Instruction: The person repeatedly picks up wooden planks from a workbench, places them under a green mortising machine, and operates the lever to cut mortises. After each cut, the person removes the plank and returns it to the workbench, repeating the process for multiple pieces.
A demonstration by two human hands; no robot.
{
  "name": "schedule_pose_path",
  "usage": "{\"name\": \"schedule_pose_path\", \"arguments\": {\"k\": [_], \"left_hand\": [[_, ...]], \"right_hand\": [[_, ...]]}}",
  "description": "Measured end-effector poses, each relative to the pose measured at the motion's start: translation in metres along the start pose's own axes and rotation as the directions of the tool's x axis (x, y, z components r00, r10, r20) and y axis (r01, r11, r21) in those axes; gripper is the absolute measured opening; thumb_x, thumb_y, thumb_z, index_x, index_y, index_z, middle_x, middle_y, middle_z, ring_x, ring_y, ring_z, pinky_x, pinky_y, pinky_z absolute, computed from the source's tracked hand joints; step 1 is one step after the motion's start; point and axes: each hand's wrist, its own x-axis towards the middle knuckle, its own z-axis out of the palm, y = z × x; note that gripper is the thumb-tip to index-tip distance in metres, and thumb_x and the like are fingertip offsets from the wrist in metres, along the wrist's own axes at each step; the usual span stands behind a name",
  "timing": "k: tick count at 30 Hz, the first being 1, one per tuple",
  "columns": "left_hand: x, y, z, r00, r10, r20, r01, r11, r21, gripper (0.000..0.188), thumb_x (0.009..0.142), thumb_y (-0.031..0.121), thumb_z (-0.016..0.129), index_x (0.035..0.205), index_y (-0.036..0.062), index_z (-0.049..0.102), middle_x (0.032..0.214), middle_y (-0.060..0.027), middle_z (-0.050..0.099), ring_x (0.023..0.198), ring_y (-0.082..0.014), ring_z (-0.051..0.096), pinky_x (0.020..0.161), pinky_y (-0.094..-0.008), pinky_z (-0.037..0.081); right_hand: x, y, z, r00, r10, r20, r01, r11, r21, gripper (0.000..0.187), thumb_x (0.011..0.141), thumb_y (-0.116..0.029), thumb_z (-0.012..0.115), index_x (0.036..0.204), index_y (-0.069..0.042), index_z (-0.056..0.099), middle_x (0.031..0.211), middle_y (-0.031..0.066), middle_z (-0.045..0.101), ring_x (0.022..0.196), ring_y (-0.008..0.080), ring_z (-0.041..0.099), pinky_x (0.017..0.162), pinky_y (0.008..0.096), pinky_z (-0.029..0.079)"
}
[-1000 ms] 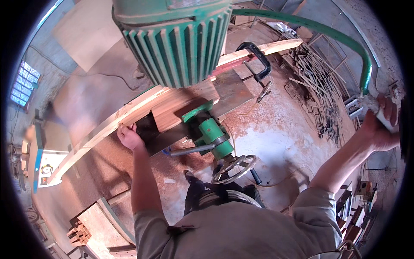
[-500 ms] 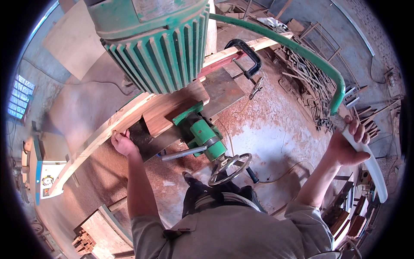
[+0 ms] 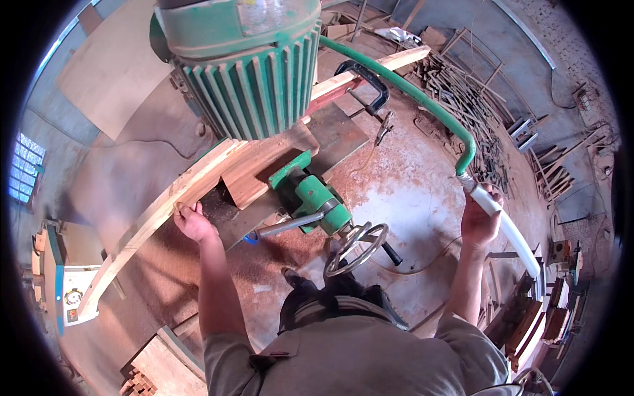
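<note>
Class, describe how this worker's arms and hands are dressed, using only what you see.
The left sleeve and right sleeve are short, plain and grey-brown, part of a matching shirt. Below them both forearms are uncovered. The left hand and right hand are gloveless, and no wristwear shows.

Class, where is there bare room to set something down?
Pale floor between the handwheel and scrap-wood pile; a smaller dark tabletop patch between wood block and black clamp. Crowded: around the green motor and long board the left hand touches.
</note>
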Motion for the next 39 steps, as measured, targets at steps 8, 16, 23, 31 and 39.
{"name": "schedule_pose_path", "arguments": {"k": [8, 16, 23, 31, 39], "left_hand": [[0.0, 0.023, -0.004, 0.956, -0.293, -0.004, 0.291, 0.95, -0.112, 0.042, 0.093, 0.034, 0.05, 0.123, 0.0047, 0.045, 0.111, -0.0125, 0.057, 0.102, -0.0214, 0.055, 0.088, -0.0355, 0.046], [0.004, -0.003, 0.01, 0.908, -0.409, 0.089, 0.417, 0.904, -0.101, 0.041, 0.089, 0.04, 0.056, 0.114, 0.0081, 0.047, 0.102, -0.011, 0.059, 0.088, -0.0217, 0.061, 0.073, -0.0313, 0.053], [0.018, -0.006, -0.017, 0.928, -0.371, -0.013, 0.369, 0.926, -0.073, 0.045, 0.087, 0.037, 0.058, 0.119, 0.0081, 0.045, 0.107, -0.0125, 0.057, 0.091, -0.0232, 0.061, 0.072, -0.0315, 0.053], [0.019, -0.004, -0.009, 0.917, -0.399, 0.031, 0.4, 0.915, -0.048, 0.043, 0.088, 0.033, 0.057, 0.122, 0.0084, 0.045, 0.107, -0.0108, 0.061, 0.098, -0.0253, 0.061, 0.079, -0.0364, 0.052], [0.014, -0.002, -0.003, 0.903, -0.428, 0.042, 0.428, 0.884, -0.188, 0.034, 0.088, 0.03, 0.058, 0.113, 0.0087, 0.048, 0.095, -0.0103, 0.062, 0.087, -0.0251, 0.063, 0.081, -0.0411, 0.052]], "right_hand": [[0.134, -0.067, 0.062, 0.99, -0.12, 0.076, 0.107, 0.982, 0.155, 0.029, 0.088, -0.039, 0.057, 0.093, -0.011, 0.058, 0.098, 0.011, 0.06, 0.104, 0.0308, 0.053, 0.104, 0.0528, 0.029], [0.349, -0.108, 0.226, 0.895, 0.387, 0.221, -0.258, 0.044, 0.965, 0.027, 0.09, -0.029, 0.053, 0.102, -0.005, 0.058, 0.098, 0.011, 0.061, 0.091, 0.0226, 0.059, 0.085, 0.0398, 0.047], [0.12, 0.065, 0.279, 0.531, 0.582, 0.616, 0.14, 0.657, -0.741, 0.052, 0.087, -0.04, 0.057, 0.124, -0.003, 0.05, 0.119, 0.0167, 0.056, 0.113, 0.0277, 0.052, 0.098, 0.0363, 0.04], [0.027, 0.16, 0.23, 0.302, 0.693, 0.655, -0.503, 0.699, -0.508, 0.035, 0.087, -0.036, 0.054, 0.084, -0.001, 0.057, 0.075, 0.0142, 0.06, 0.075, 0.0291, 0.062, 0.069, 0.0418, 0.05], [0.038, 0.208, 0.007, 0.604, 0.776, -0.181, -0.77, 0.51, -0.382, 0.032, 0.093, -0.029, 0.05, 0.101, 0.001, 0.058, 0.085, 0.0111, 0.065, 0.072, 0.0167, 0.062, 0.063, 0.0295, 0.051]]}}
